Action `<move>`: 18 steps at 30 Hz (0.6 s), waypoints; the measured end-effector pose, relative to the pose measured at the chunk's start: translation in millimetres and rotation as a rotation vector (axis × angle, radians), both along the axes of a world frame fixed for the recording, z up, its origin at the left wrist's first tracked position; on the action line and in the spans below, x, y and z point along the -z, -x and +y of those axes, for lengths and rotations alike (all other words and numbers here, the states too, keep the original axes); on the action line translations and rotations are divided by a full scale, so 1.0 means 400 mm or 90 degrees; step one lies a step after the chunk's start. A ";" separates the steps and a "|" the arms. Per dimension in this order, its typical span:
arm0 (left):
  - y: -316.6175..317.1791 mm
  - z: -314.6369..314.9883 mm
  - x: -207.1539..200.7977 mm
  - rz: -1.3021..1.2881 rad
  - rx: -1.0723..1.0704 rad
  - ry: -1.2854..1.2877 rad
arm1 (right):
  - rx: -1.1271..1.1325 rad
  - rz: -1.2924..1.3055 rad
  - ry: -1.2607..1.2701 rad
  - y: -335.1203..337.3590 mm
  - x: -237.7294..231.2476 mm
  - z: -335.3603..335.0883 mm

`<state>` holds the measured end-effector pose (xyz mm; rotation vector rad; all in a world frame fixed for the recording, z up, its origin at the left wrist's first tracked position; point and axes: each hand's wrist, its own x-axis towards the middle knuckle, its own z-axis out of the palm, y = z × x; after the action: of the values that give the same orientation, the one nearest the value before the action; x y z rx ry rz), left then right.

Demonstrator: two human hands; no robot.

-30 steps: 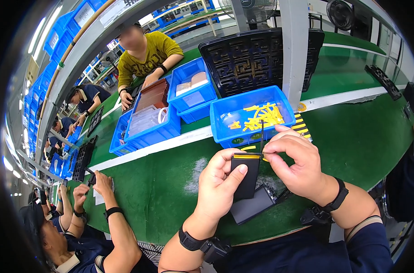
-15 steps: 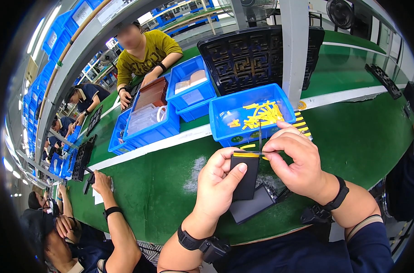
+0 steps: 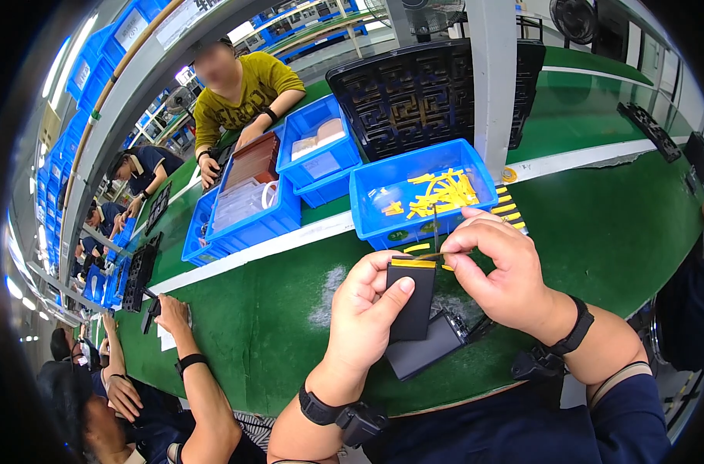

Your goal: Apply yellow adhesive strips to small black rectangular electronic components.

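My left hand [image 3: 359,311] grips a flat black rectangular block [image 3: 411,301], thumb on its front face. Across the block's top end runs a yellow strip [image 3: 414,263]. The fingers of my right hand [image 3: 500,271] are pinched at the block's upper right corner, on a thin dark strip [image 3: 435,226]; part of it stands upright, and its exact kind is too small to tell. Beneath the held block, a second dark block [image 3: 423,354] lies tilted on the green table. A loose yellow piece [image 3: 417,247] lies just beyond my left fingertips.
Behind my hands stands a blue bin [image 3: 375,224] with yellow strips [image 3: 444,193]. More blue bins [image 3: 260,226] are at the left, and a black tray [image 3: 406,97] leans behind a grey post [image 3: 492,85]. A co-worker's hand [image 3: 172,313] works at the left; another person sits across the table.
My right fingers have shifted slightly at the block's corner, and the thin dark strip has changed its angle. My left hand still holds the block. The whole view has shifted a little.
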<state>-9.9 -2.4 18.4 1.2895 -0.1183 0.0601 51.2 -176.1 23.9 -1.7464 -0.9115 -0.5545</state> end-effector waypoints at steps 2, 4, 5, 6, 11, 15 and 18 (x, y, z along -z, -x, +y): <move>-0.001 0.002 0.001 0.002 0.001 0.003 | 0.001 -0.027 0.013 -0.001 0.000 0.000; 0.000 0.002 0.003 -0.001 0.013 0.016 | -0.005 -0.033 0.010 -0.002 0.003 0.000; -0.001 0.002 0.004 0.000 0.013 0.016 | -0.005 -0.032 0.011 -0.001 0.001 0.000; -0.003 0.003 0.003 0.005 0.009 0.017 | -0.001 -0.010 -0.004 0.002 -0.004 -0.001; -0.004 0.003 0.002 0.009 0.008 0.032 | -0.009 0.013 0.006 0.001 -0.001 -0.002; -0.001 0.002 0.004 0.004 0.017 0.031 | -0.029 0.001 0.016 0.002 -0.002 -0.001; -0.002 0.002 0.004 0.005 0.027 0.025 | -0.041 0.027 0.010 0.004 -0.001 -0.001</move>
<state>-9.0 -1.4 16.8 1.2466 -0.1375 0.0218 49.6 -176.5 24.5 -1.7300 -0.9418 -0.4675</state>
